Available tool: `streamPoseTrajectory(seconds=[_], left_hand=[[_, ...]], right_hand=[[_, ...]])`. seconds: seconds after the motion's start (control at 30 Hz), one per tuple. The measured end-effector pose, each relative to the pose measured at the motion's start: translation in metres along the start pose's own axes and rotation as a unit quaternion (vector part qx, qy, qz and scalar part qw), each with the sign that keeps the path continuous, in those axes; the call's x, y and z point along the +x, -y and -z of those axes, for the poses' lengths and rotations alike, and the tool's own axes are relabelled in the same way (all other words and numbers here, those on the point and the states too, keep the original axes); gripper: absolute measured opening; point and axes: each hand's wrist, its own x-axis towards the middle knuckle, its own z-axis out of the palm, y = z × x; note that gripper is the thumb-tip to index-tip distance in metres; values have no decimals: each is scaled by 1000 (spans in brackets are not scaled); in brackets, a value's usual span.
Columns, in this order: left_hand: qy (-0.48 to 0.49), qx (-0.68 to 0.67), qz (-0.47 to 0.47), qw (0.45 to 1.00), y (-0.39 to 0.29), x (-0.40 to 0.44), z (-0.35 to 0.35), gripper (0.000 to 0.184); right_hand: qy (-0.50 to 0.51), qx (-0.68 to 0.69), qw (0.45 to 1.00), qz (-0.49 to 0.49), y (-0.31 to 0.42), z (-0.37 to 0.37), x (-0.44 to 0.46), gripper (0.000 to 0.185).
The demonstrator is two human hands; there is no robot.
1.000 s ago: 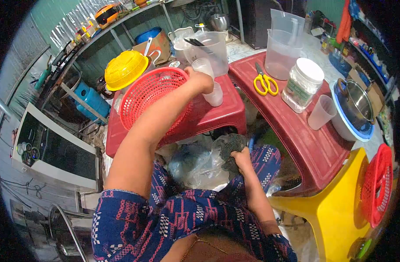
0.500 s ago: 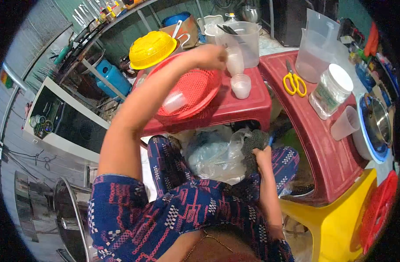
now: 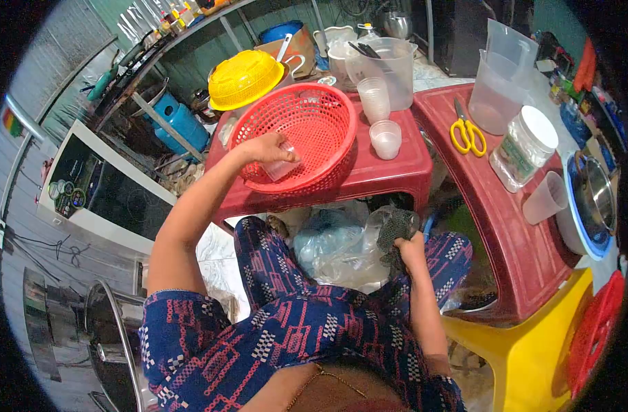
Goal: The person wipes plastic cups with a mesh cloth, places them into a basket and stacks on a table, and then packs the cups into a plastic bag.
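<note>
My left hand (image 3: 264,147) reaches into a red perforated basket (image 3: 314,130) on the small red table. Its fingers are closed on a clear plastic cup (image 3: 282,169) at the near left side of the basket. Low over my lap, my right hand (image 3: 411,251) grips a dark mesh cloth (image 3: 396,237); part of it is hidden behind the fingers. Beside the basket stand a stack of translucent cups (image 3: 374,99) and a shorter group of small cups (image 3: 385,140). Clear plastic bags (image 3: 348,254) lie between my knees, below the table.
On the right-hand red table (image 3: 513,240) are yellow-handled scissors (image 3: 468,136), a white-lidded jar (image 3: 525,150), a pitcher (image 3: 499,89) and a single cup (image 3: 546,198). A yellow colander (image 3: 245,79) sits at the back left. Below is a yellow stool (image 3: 527,336).
My left hand has come down and left from near the cup stack into the basket and taken hold of the clear cup there. My right hand still grips the mesh cloth.
</note>
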Motion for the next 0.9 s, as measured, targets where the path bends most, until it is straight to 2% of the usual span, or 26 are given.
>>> streamPoseTrajectory(seconds=[0.27, 0.33, 0.53, 0.7, 0.77, 0.87, 0.9], left_hand=[[-46, -118, 18, 992, 14, 11, -20, 47], [-48, -171, 4, 984, 13, 11, -23, 38], [-48, -253, -19, 966, 19, 15, -30, 29], [-28, -244, -25, 969, 23, 18, -27, 35], [-32, -233, -31, 971, 24, 18, -27, 37], [-25, -272, -56, 960, 28, 23, -28, 39], [-25, -228, -95, 969, 26, 23, -27, 38]], right_hand=[[-29, -47, 998, -2, 10, 1, -5, 29], [-26, -50, 998, -11, 4, 2, -3, 29], [-19, -63, 998, 23, -8, 4, 0, 30], [-13, -64, 998, -1, 11, 3, -8, 30], [-16, -70, 997, 3, -10, 5, 0, 31], [-13, -49, 999, 18, -8, 4, 0, 31], [-5, -23, 999, 29, -4, 3, -2, 31]])
